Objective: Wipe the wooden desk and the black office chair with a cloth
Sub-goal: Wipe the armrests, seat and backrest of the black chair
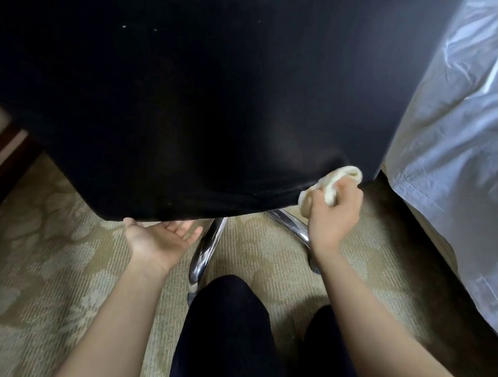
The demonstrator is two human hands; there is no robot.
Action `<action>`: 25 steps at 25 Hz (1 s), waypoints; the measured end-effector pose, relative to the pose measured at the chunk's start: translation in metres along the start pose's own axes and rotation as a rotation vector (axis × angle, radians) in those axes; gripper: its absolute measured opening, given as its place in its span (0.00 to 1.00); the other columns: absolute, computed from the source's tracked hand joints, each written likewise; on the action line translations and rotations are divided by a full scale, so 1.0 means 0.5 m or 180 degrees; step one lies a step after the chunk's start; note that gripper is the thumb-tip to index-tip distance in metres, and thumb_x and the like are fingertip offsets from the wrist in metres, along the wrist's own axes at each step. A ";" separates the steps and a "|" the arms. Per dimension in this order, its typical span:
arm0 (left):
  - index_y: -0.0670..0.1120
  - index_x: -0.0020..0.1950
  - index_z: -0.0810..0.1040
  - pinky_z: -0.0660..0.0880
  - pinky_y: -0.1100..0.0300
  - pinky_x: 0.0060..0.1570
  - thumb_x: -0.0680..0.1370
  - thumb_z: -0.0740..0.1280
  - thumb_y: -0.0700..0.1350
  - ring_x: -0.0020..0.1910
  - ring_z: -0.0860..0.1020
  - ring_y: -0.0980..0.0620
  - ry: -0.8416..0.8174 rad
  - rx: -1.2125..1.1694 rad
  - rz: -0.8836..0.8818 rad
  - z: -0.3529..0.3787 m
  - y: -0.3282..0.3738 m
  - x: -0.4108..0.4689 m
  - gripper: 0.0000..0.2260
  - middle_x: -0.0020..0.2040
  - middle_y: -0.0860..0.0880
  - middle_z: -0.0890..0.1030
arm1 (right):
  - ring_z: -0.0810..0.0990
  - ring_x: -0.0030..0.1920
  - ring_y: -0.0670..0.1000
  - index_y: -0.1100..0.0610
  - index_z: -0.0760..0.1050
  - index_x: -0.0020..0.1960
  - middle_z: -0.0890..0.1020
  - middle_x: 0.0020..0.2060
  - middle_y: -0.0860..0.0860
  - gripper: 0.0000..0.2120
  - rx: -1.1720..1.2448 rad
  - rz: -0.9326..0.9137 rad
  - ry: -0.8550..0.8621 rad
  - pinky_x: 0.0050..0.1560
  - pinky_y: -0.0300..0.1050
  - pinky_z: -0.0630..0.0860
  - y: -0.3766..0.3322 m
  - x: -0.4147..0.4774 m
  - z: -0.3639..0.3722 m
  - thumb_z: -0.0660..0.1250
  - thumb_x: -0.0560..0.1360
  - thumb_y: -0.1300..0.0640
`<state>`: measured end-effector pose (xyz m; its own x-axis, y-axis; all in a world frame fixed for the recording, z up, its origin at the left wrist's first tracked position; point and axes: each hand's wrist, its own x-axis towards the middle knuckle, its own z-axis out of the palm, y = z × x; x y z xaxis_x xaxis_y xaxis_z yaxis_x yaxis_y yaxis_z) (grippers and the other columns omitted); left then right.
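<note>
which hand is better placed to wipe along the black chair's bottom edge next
Right. The right hand grips the cloth against the black chair near its lower right corner; the left hand is open, palm up, at the bottom edge, holding no cloth.

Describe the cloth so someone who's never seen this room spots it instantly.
Start at the big black chair filling the upper view. At its lower right edge the right hand grips the cloth: a small, cream, crumpled wad, unlike the broad pale sheet further right.
</note>
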<state>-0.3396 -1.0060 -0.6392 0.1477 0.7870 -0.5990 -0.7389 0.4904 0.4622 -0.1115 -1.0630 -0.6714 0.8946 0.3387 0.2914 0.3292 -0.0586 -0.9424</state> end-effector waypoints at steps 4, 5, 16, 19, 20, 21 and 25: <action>0.36 0.74 0.58 0.59 0.38 0.70 0.79 0.43 0.65 0.70 0.67 0.38 -0.0148 -0.0281 -0.0077 -0.012 -0.006 -0.020 0.38 0.69 0.35 0.69 | 0.70 0.43 0.35 0.53 0.72 0.43 0.69 0.42 0.40 0.08 0.0266 -0.0615 -0.0639 0.41 0.25 0.65 -0.055 -0.119 0.064 0.68 0.65 0.60; 0.36 0.74 0.57 0.60 0.39 0.70 0.79 0.43 0.66 0.70 0.66 0.38 -0.0142 -0.0328 -0.0079 -0.012 -0.005 -0.023 0.38 0.70 0.35 0.68 | 0.70 0.42 0.37 0.54 0.74 0.44 0.70 0.42 0.39 0.09 0.0234 -0.0810 -0.0815 0.39 0.27 0.67 -0.067 -0.145 0.081 0.69 0.65 0.60; 0.45 0.73 0.65 0.74 0.45 0.56 0.82 0.44 0.56 0.48 0.78 0.47 -0.0371 -0.1008 0.0429 -0.022 -0.011 -0.015 0.26 0.45 0.44 0.77 | 0.75 0.36 0.51 0.54 0.80 0.42 0.77 0.35 0.50 0.10 -0.0776 -0.3899 -0.2012 0.35 0.43 0.69 -0.147 -0.249 0.202 0.63 0.64 0.59; 0.41 0.69 0.69 0.68 0.42 0.62 0.80 0.46 0.62 0.63 0.73 0.40 -0.0220 -0.0571 -0.0001 -0.036 -0.009 -0.010 0.30 0.63 0.39 0.75 | 0.75 0.36 0.51 0.54 0.80 0.42 0.77 0.36 0.50 0.08 -0.0877 -0.4191 -0.2021 0.38 0.42 0.66 -0.102 -0.206 0.176 0.70 0.63 0.62; 0.40 0.72 0.65 0.64 0.41 0.67 0.80 0.45 0.62 0.68 0.69 0.40 -0.0167 -0.0495 -0.0014 -0.038 -0.009 -0.008 0.32 0.67 0.38 0.72 | 0.73 0.35 0.51 0.54 0.80 0.42 0.76 0.35 0.50 0.10 -0.0952 -0.4108 -0.1959 0.36 0.41 0.63 -0.086 -0.190 0.161 0.73 0.62 0.64; 0.40 0.75 0.61 0.59 0.41 0.70 0.80 0.45 0.62 0.71 0.65 0.39 -0.0102 -0.0489 0.0000 -0.038 -0.008 -0.010 0.32 0.70 0.38 0.68 | 0.71 0.34 0.51 0.54 0.79 0.42 0.75 0.34 0.50 0.12 -0.1043 -0.3977 -0.1882 0.35 0.41 0.60 -0.072 -0.172 0.143 0.74 0.62 0.65; 0.41 0.77 0.53 0.56 0.40 0.72 0.80 0.46 0.62 0.74 0.61 0.38 0.0006 -0.0453 0.0044 -0.021 -0.008 -0.010 0.33 0.75 0.39 0.62 | 0.71 0.34 0.54 0.55 0.72 0.45 0.73 0.35 0.53 0.15 -0.1107 -0.3297 -0.1658 0.32 0.44 0.66 -0.009 -0.070 0.057 0.76 0.64 0.60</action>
<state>-0.3441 -1.0157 -0.6451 0.1357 0.7925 -0.5945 -0.8267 0.4213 0.3729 -0.1531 -1.0477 -0.6822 -0.0436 0.7074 0.7054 0.9527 0.2420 -0.1838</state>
